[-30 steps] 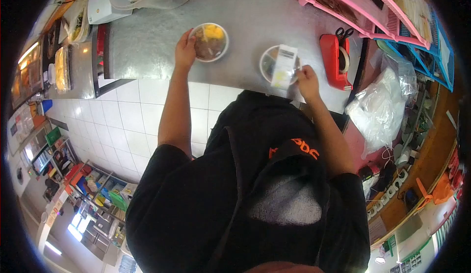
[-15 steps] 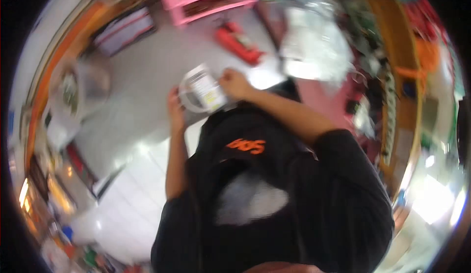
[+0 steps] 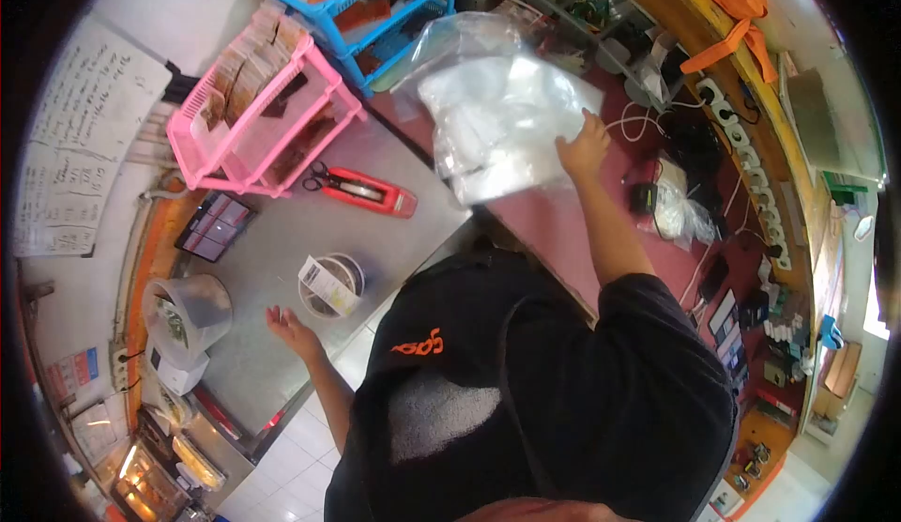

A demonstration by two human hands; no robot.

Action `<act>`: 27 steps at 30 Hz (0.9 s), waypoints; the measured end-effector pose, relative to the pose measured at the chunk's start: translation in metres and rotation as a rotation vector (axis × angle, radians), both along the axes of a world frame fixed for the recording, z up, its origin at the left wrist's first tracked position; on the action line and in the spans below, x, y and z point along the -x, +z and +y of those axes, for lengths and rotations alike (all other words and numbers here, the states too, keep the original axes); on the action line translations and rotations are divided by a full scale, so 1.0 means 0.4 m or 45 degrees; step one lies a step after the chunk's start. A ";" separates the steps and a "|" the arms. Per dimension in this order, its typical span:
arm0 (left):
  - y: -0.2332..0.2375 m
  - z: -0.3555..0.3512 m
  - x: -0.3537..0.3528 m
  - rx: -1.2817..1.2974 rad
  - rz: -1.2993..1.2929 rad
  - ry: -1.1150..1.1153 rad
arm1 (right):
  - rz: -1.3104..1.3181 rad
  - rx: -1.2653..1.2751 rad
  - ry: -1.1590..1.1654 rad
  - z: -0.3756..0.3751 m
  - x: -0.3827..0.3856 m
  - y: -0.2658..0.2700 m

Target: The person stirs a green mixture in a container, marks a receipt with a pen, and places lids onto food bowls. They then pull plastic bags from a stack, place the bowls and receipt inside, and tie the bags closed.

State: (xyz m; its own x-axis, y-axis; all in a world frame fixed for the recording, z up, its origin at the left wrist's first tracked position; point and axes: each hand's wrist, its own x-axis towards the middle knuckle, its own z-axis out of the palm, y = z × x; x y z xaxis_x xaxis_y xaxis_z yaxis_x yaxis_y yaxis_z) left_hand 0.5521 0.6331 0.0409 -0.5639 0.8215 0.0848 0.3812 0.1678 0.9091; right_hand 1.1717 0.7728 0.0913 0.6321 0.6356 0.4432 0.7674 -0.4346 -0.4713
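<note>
My right hand (image 3: 584,149) is at the right edge of a pile of clear plastic bags (image 3: 497,118), its fingers closed on the plastic. Held apart over the metal table (image 3: 394,245), my left hand (image 3: 294,332) is open and empty, palm partly up. Just beyond it stands a round clear tub (image 3: 348,269) with a white printed label (image 3: 327,287) across its top; neither hand touches it. A red tape dispenser (image 3: 371,193) lies farther back on the same table, with black-handled scissors (image 3: 316,176) beside it.
A pink tiered rack (image 3: 267,161) and a blue tray rack (image 3: 361,57) stand at the back. To the left are a dark-framed tablet (image 3: 216,226) and a clear bucket (image 3: 192,311). Cables and a power strip (image 3: 751,175) run along the right side.
My left hand has let go of the labelled tub, which now stands on the table. My right hand has moved right onto the plastic bags. The view has turned.
</note>
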 end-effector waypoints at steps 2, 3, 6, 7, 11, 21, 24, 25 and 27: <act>0.024 0.003 -0.013 -0.112 -0.036 0.094 | -0.354 0.274 0.302 -0.008 -0.048 -0.002; 0.055 -0.001 -0.039 -0.115 0.054 0.123 | -0.345 0.256 0.311 0.004 -0.061 0.010; 0.114 0.001 -0.115 -0.118 0.205 0.158 | -0.407 1.066 0.621 0.035 -0.100 -0.006; 0.130 0.001 -0.138 -0.123 0.242 0.158 | -0.387 1.063 0.635 0.040 -0.114 -0.016; 0.184 0.024 -0.255 -0.196 0.267 0.078 | -0.260 0.895 0.709 0.067 -0.102 0.068; 0.292 0.133 -0.500 -0.210 0.811 -0.472 | 0.044 0.465 0.980 0.136 -0.196 -0.016; 0.296 0.136 -0.526 -0.174 0.721 -0.488 | 0.076 0.156 1.106 0.124 -0.209 0.038; 0.302 0.138 -0.534 -0.152 0.769 -0.506 | 0.066 0.071 1.150 0.123 -0.208 0.051; 0.311 0.139 -0.551 -0.124 0.784 -0.517 | 0.471 0.209 1.247 0.119 -0.209 0.077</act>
